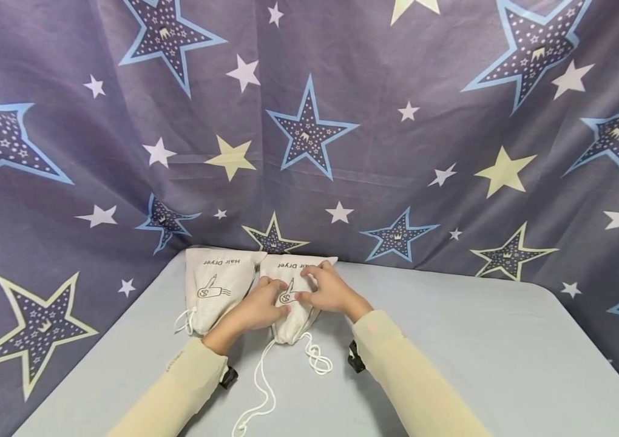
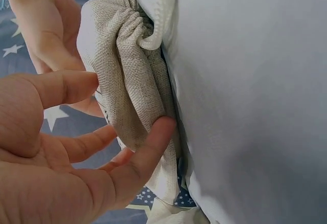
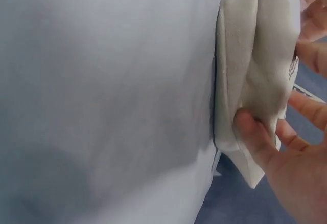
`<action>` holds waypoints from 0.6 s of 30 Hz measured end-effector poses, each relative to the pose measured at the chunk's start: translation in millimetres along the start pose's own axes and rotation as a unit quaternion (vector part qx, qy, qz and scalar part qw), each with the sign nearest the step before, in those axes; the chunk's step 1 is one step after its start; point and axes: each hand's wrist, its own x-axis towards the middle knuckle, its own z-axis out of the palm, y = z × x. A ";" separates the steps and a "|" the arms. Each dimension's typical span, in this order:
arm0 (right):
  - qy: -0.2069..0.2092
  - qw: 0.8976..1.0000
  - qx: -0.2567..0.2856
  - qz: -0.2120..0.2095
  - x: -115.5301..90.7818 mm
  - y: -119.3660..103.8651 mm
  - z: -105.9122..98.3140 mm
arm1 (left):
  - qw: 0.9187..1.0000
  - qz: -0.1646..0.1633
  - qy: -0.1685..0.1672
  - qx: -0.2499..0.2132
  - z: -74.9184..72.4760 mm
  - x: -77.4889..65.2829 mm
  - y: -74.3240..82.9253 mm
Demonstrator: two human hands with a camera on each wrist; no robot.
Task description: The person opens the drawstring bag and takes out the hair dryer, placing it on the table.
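Star-printed cloth (image 1: 369,152) hung behind the counter (image 1: 451,340). Just below frame centre, the left hand (image 1: 260,306) and right hand (image 1: 328,288) held a drawstring bag (image 1: 294,318) with curved fingers; its softness risked slipping, its loose cord (image 1: 273,397) snagging if dragged.

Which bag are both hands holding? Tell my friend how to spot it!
Find the pale table; look along its far edge, left of centre. The right-hand cloth bag lies between the left hand and right hand, unlike the other bag.
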 end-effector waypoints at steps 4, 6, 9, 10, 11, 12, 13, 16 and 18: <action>0.002 1.000 -0.005 0.008 0.4 -5.1 2.1 | 1.000 0.012 0.004 0.000 1.9 1.3 -1.2; 0.002 1.000 -0.008 0.016 0.9 -7.7 2.9 | 1.000 0.017 0.007 -0.002 2.5 1.4 -0.8; 0.003 1.000 -0.014 0.028 2.3 -11.3 4.3 | 1.000 0.025 0.011 -0.003 2.4 1.2 0.3; 0.002 0.999 -0.018 0.030 2.7 -11.9 4.8 | 1.000 0.027 0.011 -0.002 2.3 1.2 0.4; 0.002 0.999 -0.021 0.031 3.0 -12.3 5.2 | 0.999 0.029 0.012 -0.002 1.9 1.1 0.7; 0.001 0.999 -0.025 0.033 3.2 -12.6 5.4 | 0.999 0.031 0.012 -0.003 1.6 0.9 1.2; 0.002 0.999 -0.028 0.033 3.1 -12.7 5.5 | 0.999 0.034 0.011 -0.003 1.6 1.1 1.3; 0.003 0.999 -0.034 0.033 2.5 -13.0 4.7 | 0.999 0.038 0.007 -0.005 1.4 1.4 2.2; 0.002 0.999 -0.034 0.030 2.0 -13.2 3.7 | 0.999 0.038 0.005 -0.006 2.0 2.1 2.7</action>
